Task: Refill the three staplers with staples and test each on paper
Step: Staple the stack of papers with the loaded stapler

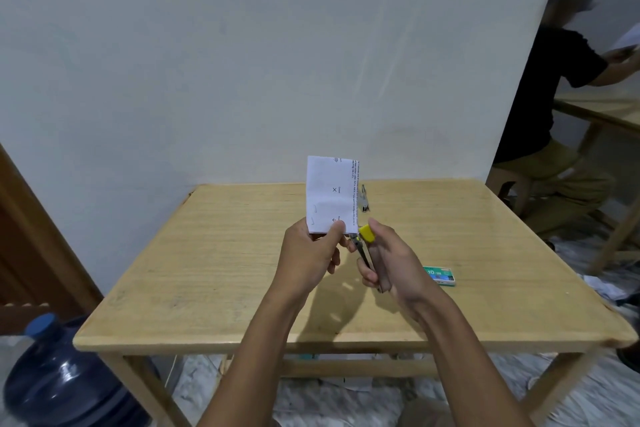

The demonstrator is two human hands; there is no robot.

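My left hand pinches the bottom edge of a folded white paper and holds it upright above the wooden table. My right hand grips a small stapler with a yellow head; its nose meets the paper's lower right corner. A second, silvery stapler lies on the table behind the paper, partly hidden by it. A green staple box lies on the table just right of my right hand. No third stapler is in view.
A white wall stands right behind the table. A blue water jug sits on the floor at the lower left. At the far right a person in a black shirt sits by another table. Papers litter the floor.
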